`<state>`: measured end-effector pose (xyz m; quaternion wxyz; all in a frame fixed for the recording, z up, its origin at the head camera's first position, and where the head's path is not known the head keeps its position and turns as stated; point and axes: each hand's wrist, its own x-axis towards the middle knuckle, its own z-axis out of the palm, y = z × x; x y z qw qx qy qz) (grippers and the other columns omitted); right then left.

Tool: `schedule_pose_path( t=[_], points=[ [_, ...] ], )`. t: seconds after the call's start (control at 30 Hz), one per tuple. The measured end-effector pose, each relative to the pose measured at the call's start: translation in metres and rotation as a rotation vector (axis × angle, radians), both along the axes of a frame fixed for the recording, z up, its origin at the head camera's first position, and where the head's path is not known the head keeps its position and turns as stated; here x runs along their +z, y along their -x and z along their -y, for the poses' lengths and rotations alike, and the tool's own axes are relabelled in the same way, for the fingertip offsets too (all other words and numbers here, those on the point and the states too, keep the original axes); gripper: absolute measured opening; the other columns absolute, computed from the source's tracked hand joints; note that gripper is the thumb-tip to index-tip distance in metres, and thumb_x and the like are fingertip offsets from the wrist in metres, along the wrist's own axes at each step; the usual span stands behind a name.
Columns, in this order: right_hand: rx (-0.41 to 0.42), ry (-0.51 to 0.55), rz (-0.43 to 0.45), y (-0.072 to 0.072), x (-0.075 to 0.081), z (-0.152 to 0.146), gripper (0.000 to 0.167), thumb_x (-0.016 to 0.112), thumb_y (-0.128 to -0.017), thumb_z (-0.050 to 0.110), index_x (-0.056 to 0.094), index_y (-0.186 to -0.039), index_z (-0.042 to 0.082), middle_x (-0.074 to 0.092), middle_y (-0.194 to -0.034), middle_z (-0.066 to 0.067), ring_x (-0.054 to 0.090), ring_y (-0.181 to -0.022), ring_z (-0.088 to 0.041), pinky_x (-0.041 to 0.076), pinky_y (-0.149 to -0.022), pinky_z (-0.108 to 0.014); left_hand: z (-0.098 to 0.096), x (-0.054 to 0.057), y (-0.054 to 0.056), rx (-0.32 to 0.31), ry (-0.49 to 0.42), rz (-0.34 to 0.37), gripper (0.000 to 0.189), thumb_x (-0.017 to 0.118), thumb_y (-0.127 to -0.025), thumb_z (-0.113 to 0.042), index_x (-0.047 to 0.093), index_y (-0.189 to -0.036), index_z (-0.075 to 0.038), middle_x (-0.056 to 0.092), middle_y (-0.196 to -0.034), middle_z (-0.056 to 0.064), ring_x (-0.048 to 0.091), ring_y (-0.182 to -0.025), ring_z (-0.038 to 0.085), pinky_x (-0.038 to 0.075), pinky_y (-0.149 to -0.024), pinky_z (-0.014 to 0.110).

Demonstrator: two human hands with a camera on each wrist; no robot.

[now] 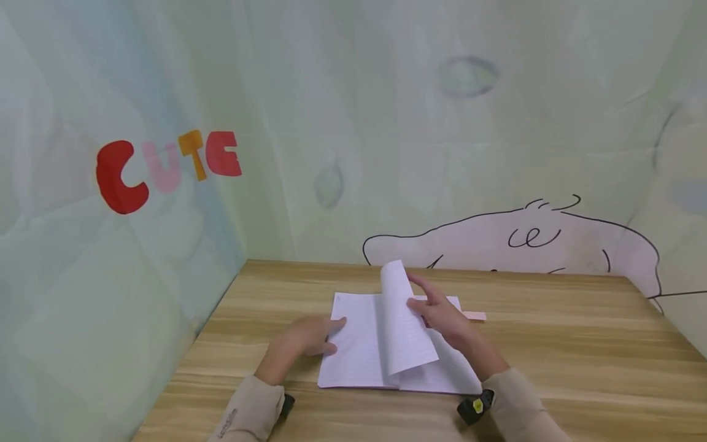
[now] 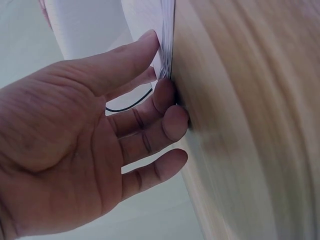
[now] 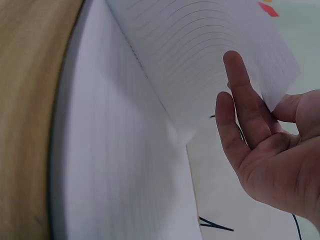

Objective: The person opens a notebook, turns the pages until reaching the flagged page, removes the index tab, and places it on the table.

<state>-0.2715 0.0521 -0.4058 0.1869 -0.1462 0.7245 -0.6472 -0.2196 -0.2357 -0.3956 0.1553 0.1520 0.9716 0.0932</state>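
Note:
An open notebook (image 1: 353, 344) with white lined pages lies on the table. My right hand (image 1: 444, 316) pinches a raised page (image 1: 405, 331) by its outer edge; the page stands up and curves over the middle of the notebook. In the right wrist view, the thumb is on one side of the page (image 3: 200, 45) and the fingers (image 3: 245, 95) on the other. My left hand (image 1: 309, 336) is at the notebook's left edge, index finger and thumb touching it there. In the left wrist view, its other fingers (image 2: 175, 122) hang loosely bent beside the page edges (image 2: 167, 45).
A pink tab (image 1: 475, 315) sticks out from the notebook's right side. The wood-grain table (image 1: 552, 344) extends around it, backed by a printed curtain (image 1: 353, 123) with coloured letters and a line-drawn figure. Dark bands (image 1: 475, 406) sit at both wrists.

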Motion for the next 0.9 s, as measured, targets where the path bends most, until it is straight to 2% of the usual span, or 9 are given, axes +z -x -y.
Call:
schedule_pose_path(
  t=[0.13,0.3,0.37,0.5,0.6,0.7,0.77,0.9],
  points=[
    [-0.048,-0.040,0.005,-0.002,-0.006,0.013,0.059,0.051,-0.103,0.010,0.031,-0.157,0.023,0.062,-0.116,-0.018,0.064,-0.089,-0.023,0.052,-0.074,-0.036,0.000,0.000,-0.002,-0.008,-0.013,-0.002,0.058,0.071,-0.094,-0.019,0.050,-0.148,-0.010,0.054,-0.144,0.015,0.055,-0.125,0.026,0.039,-0.107,0.045],
    [-0.073,-0.052,0.009,-0.001,-0.016,0.029,0.060,0.053,-0.102,0.009,0.031,-0.158,0.018,0.065,-0.109,-0.017,0.064,-0.086,-0.022,0.051,-0.070,-0.035,0.001,0.000,-0.003,-0.021,-0.001,-0.015,0.059,0.072,-0.093,-0.019,0.051,-0.147,-0.010,0.058,-0.139,0.014,0.057,-0.118,0.024,0.041,-0.106,0.044],
    [-0.094,-0.076,-0.004,-0.002,-0.019,0.036,0.060,0.054,-0.101,0.009,0.033,-0.157,0.016,0.065,-0.113,-0.016,0.064,-0.087,-0.022,0.052,-0.072,-0.035,0.002,0.000,-0.003,-0.030,0.007,-0.019,0.059,0.072,-0.093,-0.019,0.051,-0.147,-0.010,0.060,-0.136,0.014,0.057,-0.115,0.023,0.041,-0.106,0.043],
    [-0.132,-0.132,-0.037,-0.006,-0.022,0.049,0.059,0.058,-0.099,0.008,0.037,-0.154,0.011,0.062,-0.119,-0.019,0.064,-0.091,-0.024,0.052,-0.076,-0.039,0.002,0.003,-0.004,-0.047,0.012,-0.030,0.057,0.072,-0.092,-0.018,0.053,-0.145,-0.009,0.059,-0.137,0.014,0.055,-0.125,0.027,0.040,-0.107,0.044],
    [-0.126,-0.154,-0.041,-0.011,-0.023,0.058,0.060,0.059,-0.098,0.010,0.035,-0.153,0.003,0.064,-0.114,-0.020,0.065,-0.091,-0.026,0.054,-0.077,-0.041,0.002,0.004,-0.005,-0.059,0.020,-0.039,0.053,0.072,-0.093,-0.019,0.056,-0.142,-0.009,0.060,-0.134,0.013,0.055,-0.124,0.028,0.041,-0.105,0.044],
    [-0.112,-0.189,-0.033,-0.012,-0.023,0.064,0.060,0.059,-0.098,0.013,0.035,-0.151,-0.004,0.066,-0.109,-0.021,0.066,-0.092,-0.026,0.055,-0.077,-0.041,0.002,0.005,-0.003,-0.089,0.015,-0.059,0.048,0.070,-0.094,-0.020,0.058,-0.139,-0.009,0.063,-0.126,0.011,0.058,-0.115,0.025,0.045,-0.099,0.043],
    [-0.102,-0.223,-0.025,-0.012,-0.022,0.069,0.060,0.059,-0.098,0.015,0.036,-0.150,-0.006,0.066,-0.112,-0.020,0.065,-0.092,-0.025,0.055,-0.078,-0.040,0.002,0.005,-0.002,-0.114,-0.013,-0.077,0.049,0.069,-0.095,-0.021,0.057,-0.140,-0.008,0.064,-0.120,0.011,0.059,-0.106,0.023,0.048,-0.094,0.042],
    [-0.068,-0.243,0.000,-0.010,-0.023,0.074,0.062,0.059,-0.098,0.015,0.034,-0.150,-0.008,0.069,-0.103,-0.018,0.066,-0.079,-0.021,0.055,-0.071,-0.036,-0.003,0.005,0.002,-0.177,-0.127,-0.122,0.056,0.065,-0.098,-0.027,0.049,-0.147,-0.007,0.065,-0.112,0.012,0.059,-0.096,0.020,0.049,-0.087,0.041]
  ],
)
